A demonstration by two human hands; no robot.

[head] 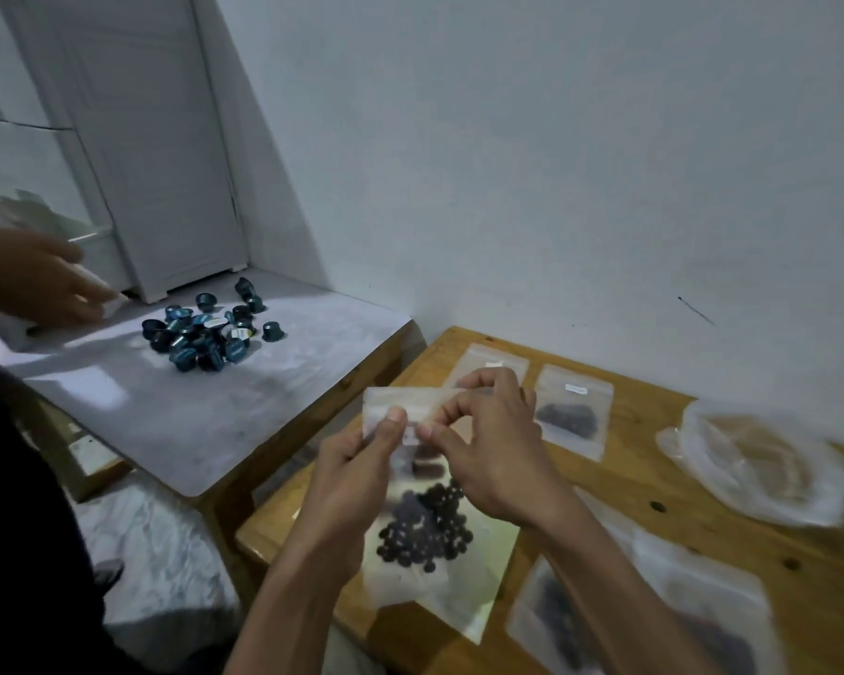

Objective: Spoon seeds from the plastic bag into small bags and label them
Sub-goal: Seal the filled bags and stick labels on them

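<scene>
The risk at this moment, as I judged it, lay in the seal and the label: the small bag [412, 484] was held up in the air by its top edge alone, with the dark seeds [427, 526] hanging in its lower half. If the top was not yet pressed closed, a slip or tilt could spill them onto the wooden surface [654, 484] — and a label pressed on crooked would be hard to lift again.

At the centre of the frame, the left hand [361, 460] pinched the bag's top edge between thumb and curled fingers [394, 421]. The right hand [493, 445] pinched the same edge just beside it, fingertips nearly meeting the left thumb; whether a small label sat under them I could not tell.

Two filled small bags [573, 411] lay toward the wall, and the large plastic bag [756, 465] sat crumpled at the right edge. At the left edge, another person's hand [35, 280] reached over a grey surface [191, 421] bearing dark capsules [205, 331].
</scene>
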